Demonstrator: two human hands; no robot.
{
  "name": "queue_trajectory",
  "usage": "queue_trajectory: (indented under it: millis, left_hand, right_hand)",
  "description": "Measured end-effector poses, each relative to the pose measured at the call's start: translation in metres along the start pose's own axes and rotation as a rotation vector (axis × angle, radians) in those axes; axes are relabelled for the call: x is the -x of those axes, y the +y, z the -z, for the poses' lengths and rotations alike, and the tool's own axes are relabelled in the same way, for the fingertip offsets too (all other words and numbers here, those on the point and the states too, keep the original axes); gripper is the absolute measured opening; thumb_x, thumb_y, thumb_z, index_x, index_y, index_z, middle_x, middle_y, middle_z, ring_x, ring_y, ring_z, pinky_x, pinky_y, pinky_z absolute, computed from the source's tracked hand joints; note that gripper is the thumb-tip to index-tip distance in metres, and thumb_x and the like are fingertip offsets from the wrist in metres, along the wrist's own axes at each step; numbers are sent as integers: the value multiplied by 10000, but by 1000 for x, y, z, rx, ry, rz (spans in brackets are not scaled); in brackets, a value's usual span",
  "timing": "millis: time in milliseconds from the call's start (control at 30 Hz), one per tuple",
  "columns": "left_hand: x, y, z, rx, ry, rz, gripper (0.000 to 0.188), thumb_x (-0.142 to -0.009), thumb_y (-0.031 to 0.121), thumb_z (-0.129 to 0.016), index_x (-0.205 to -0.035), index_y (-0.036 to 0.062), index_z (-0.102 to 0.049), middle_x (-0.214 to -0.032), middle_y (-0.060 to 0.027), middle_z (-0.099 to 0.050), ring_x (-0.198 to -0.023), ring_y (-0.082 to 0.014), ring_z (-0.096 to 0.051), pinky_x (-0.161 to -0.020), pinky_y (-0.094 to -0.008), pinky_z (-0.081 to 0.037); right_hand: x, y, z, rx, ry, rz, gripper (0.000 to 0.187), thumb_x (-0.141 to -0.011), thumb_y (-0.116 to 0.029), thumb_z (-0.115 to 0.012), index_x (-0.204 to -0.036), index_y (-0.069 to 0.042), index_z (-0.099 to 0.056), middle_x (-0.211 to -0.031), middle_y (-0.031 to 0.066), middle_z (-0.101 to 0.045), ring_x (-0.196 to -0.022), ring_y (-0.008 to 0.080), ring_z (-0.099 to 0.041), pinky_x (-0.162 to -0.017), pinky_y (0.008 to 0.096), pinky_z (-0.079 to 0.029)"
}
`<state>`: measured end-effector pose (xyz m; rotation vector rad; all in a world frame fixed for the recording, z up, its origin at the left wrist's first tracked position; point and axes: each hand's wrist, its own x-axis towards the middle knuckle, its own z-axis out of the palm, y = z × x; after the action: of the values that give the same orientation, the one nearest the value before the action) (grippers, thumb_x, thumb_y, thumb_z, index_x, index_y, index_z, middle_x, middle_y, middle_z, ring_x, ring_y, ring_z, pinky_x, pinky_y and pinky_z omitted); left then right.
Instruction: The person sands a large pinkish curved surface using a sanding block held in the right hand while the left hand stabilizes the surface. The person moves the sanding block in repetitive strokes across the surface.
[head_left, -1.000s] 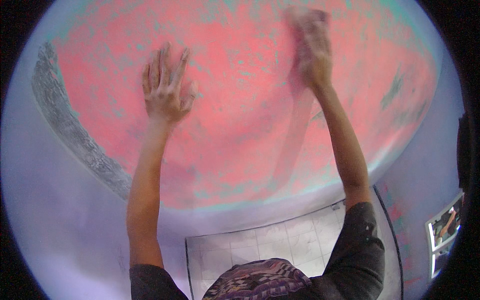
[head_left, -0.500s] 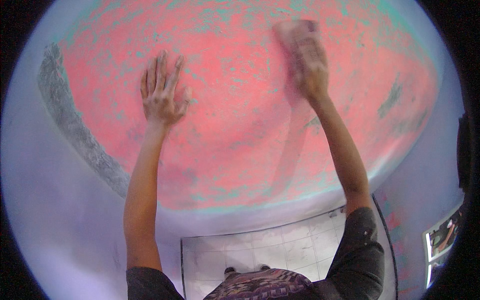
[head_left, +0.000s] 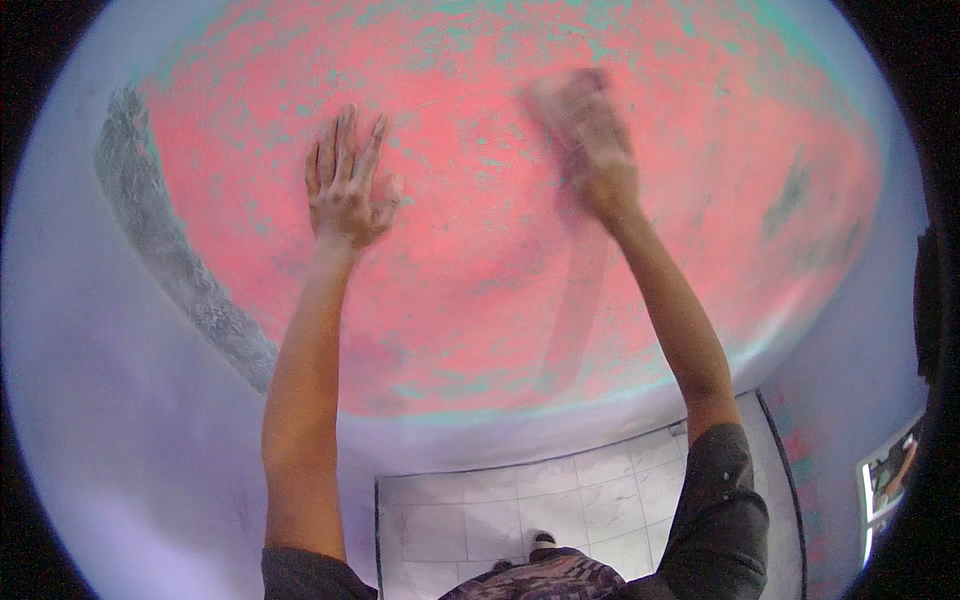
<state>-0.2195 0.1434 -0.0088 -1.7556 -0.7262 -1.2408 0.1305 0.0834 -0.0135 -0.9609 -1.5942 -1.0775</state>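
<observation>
In front of me is a wall [head_left: 450, 300] painted pinkish red, with green showing through in scattered flecks. My left hand [head_left: 347, 190] lies flat against it, fingers spread and holding nothing. To its right, my right hand [head_left: 603, 160] is smeared by motion against the red paint. Its fingers seem pressed over a flat, pale, pad-like piece [head_left: 545, 92] whose edge shows past the fingertips. Blur hides exactly what that piece is. Both arms reach up, bent a little at the elbow.
A rough grey strip [head_left: 180, 260] borders the red area on the left, beside a pale lilac wall [head_left: 130, 430]. Below lies a white tiled floor [head_left: 500, 510] with a dark border, and one of my shoes [head_left: 542, 538] shows there. A white-framed opening [head_left: 885, 485] is at right.
My right hand has moved down and slightly left with the pad-like piece. The left hand stays flat on the wall. The whole view has shifted slightly, and one shoe shows more.
</observation>
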Motion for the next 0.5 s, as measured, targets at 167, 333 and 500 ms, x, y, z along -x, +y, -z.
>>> queue_trajectory:
  millis: [167,333,500]
  left_hand:
    - [-2,3,-5,-1,-21,21,694,-914,443,-580,-1575,319,-406,-1664,-80,-314,-1524,-305,-298,-1242,-514,-204]
    - [0,0,-4,-8,-4,4,705,-921,443,-567,-1589,343,-366,-1678,-52,-285,-1534,-288,-277,-1250,-508,-192]
    - [-5,5,-6,44,-2,16,725,-922,428,-575,-1600,361,-328,-1687,-38,-258,-1544,-278,-257,-1259,-512,-175]
  right_hand:
    - [-27,-17,-16,157,444,-264,517,-921,-97,-534,-1437,-76,-564,-1549,204,-459,-1463,425,-362,-1202,536,-274]
    - [38,-71,-36,-91,-146,229,455,-860,-140,-641,-1313,-102,-662,-1520,178,-500,-1487,337,-369,-1225,510,-293]
    - [-1,18,1,20,-205,379,567,-867,-104,-623,-1431,-160,-596,-1544,114,-495,-1477,287,-395,-1217,450,-323]
